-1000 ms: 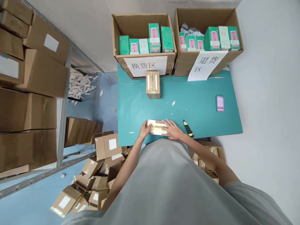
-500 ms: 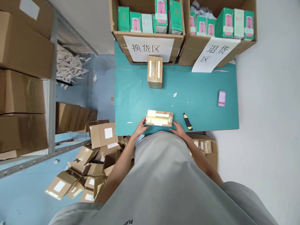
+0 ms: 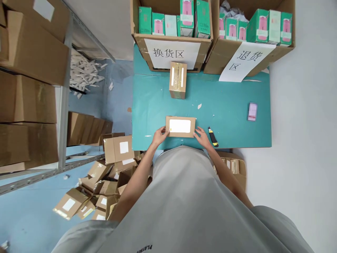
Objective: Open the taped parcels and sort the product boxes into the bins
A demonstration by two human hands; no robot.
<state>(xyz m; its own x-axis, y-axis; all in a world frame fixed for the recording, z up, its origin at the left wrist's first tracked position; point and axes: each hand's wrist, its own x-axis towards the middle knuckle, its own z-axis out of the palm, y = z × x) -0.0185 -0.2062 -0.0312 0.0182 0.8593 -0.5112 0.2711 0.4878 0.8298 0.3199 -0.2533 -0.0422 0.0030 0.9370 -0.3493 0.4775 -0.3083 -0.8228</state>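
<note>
Between my two hands is a small cardboard box (image 3: 180,135) at the front of the green table, its large white label facing up. My left hand (image 3: 160,135) grips the box's left end with bent fingers. At the lower right corner, my right hand (image 3: 201,136) has its fingers closed on the same box. Just right of that hand lies a black and yellow box cutter (image 3: 213,137). Farther back, a second taped cardboard box (image 3: 178,80) stands in front of the large cartons.
Two large open cartons (image 3: 173,66) (image 3: 210,66) with paper signs hold green product boxes at the table's back. A phone-like object (image 3: 252,111), blurred out, lies on the right of the green table (image 3: 231,102). Discarded boxes (image 3: 71,203) are heaped on the floor left, beside a shelf (image 3: 62,130).
The small box has been turned over: its taped, striped face was up, and now a face with a large white label is. Both hands have taken hold of its ends.
</note>
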